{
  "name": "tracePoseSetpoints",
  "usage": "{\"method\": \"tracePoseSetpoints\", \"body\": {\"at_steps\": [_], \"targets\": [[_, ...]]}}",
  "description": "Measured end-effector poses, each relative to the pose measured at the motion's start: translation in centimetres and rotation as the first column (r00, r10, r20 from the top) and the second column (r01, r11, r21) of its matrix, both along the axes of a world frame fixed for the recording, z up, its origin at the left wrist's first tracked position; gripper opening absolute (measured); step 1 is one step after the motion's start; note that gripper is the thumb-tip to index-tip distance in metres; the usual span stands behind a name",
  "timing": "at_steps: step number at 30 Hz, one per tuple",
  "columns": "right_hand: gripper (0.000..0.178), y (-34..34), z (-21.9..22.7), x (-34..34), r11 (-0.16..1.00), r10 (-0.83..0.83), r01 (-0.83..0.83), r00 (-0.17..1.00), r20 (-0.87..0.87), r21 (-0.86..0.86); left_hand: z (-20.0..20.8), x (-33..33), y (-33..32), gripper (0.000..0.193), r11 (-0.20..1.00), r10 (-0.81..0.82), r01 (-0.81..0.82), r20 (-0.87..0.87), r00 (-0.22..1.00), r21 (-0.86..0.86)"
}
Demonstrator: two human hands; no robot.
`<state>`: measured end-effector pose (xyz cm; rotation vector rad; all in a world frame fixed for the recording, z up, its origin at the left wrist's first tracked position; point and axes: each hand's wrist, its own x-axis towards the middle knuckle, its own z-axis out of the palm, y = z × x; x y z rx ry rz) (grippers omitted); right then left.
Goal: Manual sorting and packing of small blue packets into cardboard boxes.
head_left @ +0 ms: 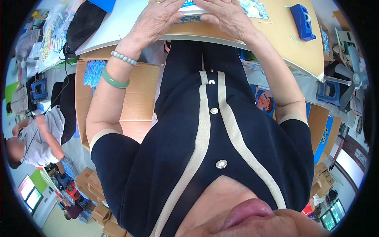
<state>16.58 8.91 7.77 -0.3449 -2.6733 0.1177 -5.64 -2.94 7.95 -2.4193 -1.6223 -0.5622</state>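
At the top edge of the view, my left hand (157,20) and my right hand (229,19) meet over a small blue, white and yellow box (190,19) near the table's front edge. The fingers of both hands stretch out flat toward each other across the box, with the thumbs by its near side. Part of the box and some fingertips are covered or cut off by the frame. Just right of my right hand lies a printed clear packet (256,9). Beads and a green bangle (114,80) circle my left forearm.
A blue tape dispenser (303,23) stands on the table (282,43) at right, near small thin sticks. A black bag (85,25) lies at left. Below are an open carton (136,94) with blue packets and a fan (354,79) at right. Another person (45,136) sits at left.
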Motion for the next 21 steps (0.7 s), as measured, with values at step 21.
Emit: {"method": "tracePoseSetpoints", "body": {"at_steps": [21], "targets": [[0.028,8.5,0.0,11.9,0.850,-0.525,0.425,0.636,-0.566,-0.311,-1.5,4.6,1.9,0.069,0.919,0.393,-0.372,-0.233,0.890,0.131]]}}
